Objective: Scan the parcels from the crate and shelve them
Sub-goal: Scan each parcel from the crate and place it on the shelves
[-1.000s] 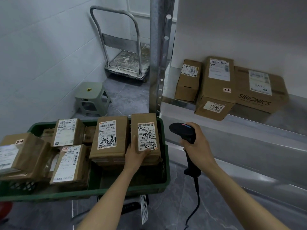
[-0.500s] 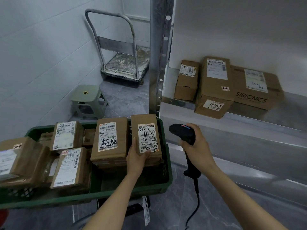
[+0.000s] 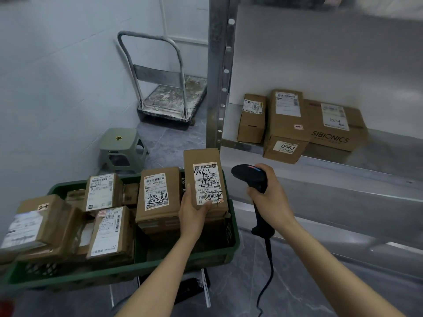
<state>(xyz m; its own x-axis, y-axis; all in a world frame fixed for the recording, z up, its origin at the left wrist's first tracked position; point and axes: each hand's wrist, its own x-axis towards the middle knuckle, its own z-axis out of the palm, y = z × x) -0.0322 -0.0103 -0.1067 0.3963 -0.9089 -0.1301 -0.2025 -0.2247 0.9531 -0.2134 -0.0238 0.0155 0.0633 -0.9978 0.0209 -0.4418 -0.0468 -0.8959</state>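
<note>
A green crate [image 3: 160,263] holds several brown cardboard parcels with white labels. My left hand [image 3: 192,213] grips the lower end of one upright labelled parcel [image 3: 206,179], raised above the crate's right end. My right hand [image 3: 267,197] holds a black corded barcode scanner [image 3: 250,177] just right of that parcel, its head facing the label. On the metal shelf [image 3: 343,170] to the right lie three parcels: a small box [image 3: 251,120], a taller box marked 0967 [image 3: 286,126] and a SIBIONICS box [image 3: 336,124].
The shelf's perforated steel upright [image 3: 219,72] rises just behind the crate. A grey-green plastic stool [image 3: 121,147] and a metal platform trolley [image 3: 169,94] stand on the grey tiled floor by the white wall. The scanner cable [image 3: 267,282] hangs down between my arms.
My left hand has lifted the labelled parcel up out of the crate, so it stands higher beside the scanner. My right hand has kept the scanner in about the same place.
</note>
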